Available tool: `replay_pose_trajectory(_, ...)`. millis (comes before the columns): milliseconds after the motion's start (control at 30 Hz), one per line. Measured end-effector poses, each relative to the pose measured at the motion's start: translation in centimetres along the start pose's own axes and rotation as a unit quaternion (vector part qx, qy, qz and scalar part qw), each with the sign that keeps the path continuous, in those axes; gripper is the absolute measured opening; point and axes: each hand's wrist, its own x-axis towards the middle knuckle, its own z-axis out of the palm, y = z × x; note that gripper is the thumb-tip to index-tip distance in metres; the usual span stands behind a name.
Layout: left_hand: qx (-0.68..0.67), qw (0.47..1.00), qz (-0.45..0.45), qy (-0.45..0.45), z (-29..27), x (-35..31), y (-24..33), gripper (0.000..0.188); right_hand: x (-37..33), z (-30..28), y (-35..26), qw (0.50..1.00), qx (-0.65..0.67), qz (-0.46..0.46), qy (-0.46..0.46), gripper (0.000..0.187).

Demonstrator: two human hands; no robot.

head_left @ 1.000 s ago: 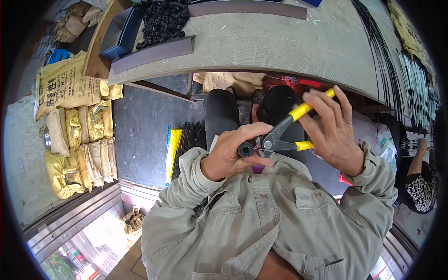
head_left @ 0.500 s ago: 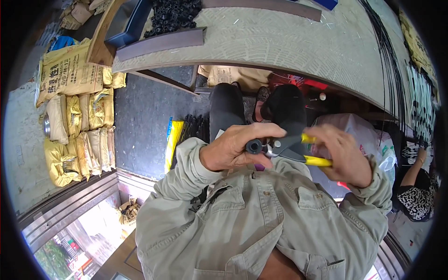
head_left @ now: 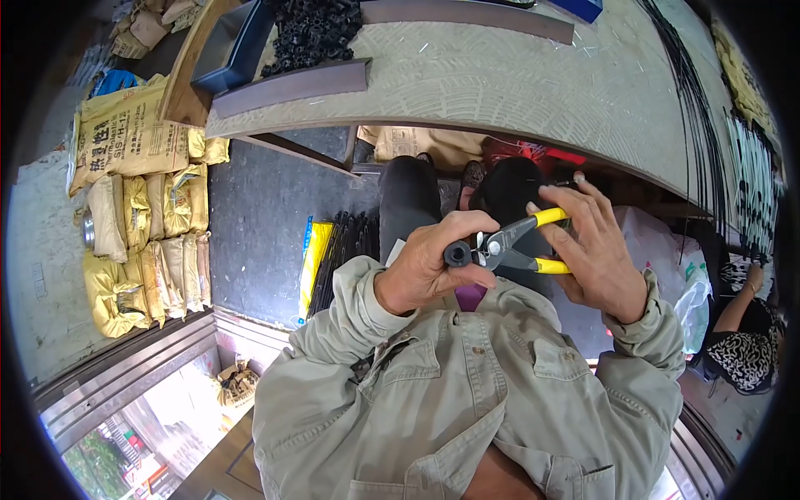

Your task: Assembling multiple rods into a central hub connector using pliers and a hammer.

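Note:
Above my lap, my left hand (head_left: 437, 260) is closed around a round black piece (head_left: 457, 253) with a hole in its end. Its thumb and fingers also lie close around the jaws of a pair of pliers (head_left: 500, 248) with yellow handles. The handles are spread apart and point right. At their ends is my right hand (head_left: 596, 254), its fingers stretched and spread, some touching or overlapping the upper handle. No firm grip shows there. The jaw tips are partly hidden by my left hand.
Ahead stands a worktable (head_left: 492, 87) bearing a heap of small black parts (head_left: 312, 33), a blue bin (head_left: 233, 50) and metal strips. Stacked yellow and brown sacks (head_left: 133, 137) are on the left. Long black strands (head_left: 687, 100) hang at the right, where another person's arm (head_left: 744, 296) shows.
My right hand, blurred before, has shifted left and up with its fingers now spread. The pliers' handles have swung upward. My left hand still grips the black piece, slightly further right.

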Motion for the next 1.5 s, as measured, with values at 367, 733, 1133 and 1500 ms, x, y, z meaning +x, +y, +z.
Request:
replay_pose_trajectory(367,-0.107,0.983,-0.050,0.143,0.7,-0.2,-0.1,0.045,1.0,5.5,0.3,0.987,0.102,0.011,0.120,0.030)
replay_pose_trajectory(733,-0.116,0.953,-0.052,0.277,0.5,-0.2,-2.5,0.067,7.8,4.0,5.6,0.824,0.457,0.265,0.204,0.016)
replay_pose_trajectory(1133,-0.077,0.961,-0.088,0.252,-1.4,1.6,-3.0,0.068,21.0,3.6,22.7,0.921,-0.150,0.310,0.184,0.021)
replay_pose_trajectory(1500,-0.100,0.943,-0.113,0.296,-0.5,2.2,-3.0,0.067,19.7,2.6,22.1,0.937,-0.150,0.229,0.216,0.016)
